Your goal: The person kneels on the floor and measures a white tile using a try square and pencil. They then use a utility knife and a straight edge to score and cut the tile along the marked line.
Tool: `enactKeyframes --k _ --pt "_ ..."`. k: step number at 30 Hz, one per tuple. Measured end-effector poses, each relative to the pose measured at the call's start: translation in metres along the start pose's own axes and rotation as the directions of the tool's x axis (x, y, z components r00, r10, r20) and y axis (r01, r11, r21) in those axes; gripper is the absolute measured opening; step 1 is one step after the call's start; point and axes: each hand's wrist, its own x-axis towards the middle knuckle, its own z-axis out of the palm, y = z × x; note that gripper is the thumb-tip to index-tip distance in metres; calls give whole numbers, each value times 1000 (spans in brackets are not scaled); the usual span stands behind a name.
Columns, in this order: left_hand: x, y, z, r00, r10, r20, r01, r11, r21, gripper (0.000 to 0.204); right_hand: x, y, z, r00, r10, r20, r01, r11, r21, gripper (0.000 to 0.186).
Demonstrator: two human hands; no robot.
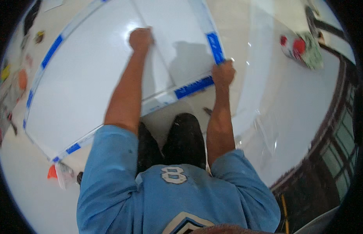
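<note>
In front of me lies a large white panel with a thin seam running across it. Blue-and-white printed strips line its edges. My left hand is closed into a fist on the panel's surface, right beside the seam; whatever its fingers hold is hidden. At the near right corner of the panel, my right hand has its fingers closed around the edge where two strips meet. Both arms reach forward, the left one across the panel.
Clear plastic sheeting lies on the pale floor to my right. Farther right rests a red, white and green package. A small dark object sits near my right forearm. An orange-topped clear container and assorted clutter lie to the left.
</note>
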Motion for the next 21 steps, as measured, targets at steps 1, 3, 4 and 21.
enactKeyframes --k 1,3,4,21 --pt "-8 5 3 966 -258 18 235 844 -483 50 1 6 3 996 -31 -81 30 999 -14 49" --pt "-14 13 -4 912 -398 98 318 535 -783 37 9 18 0 990 -127 -65 131 990 48 62" --pt "-17 18 -8 913 -396 102 313 515 -798 32 12 24 -3 988 -151 -43 153 988 29 65" --pt "-86 24 20 968 -223 118 251 793 -555 38 29 56 20 960 -280 3 266 914 305 82"
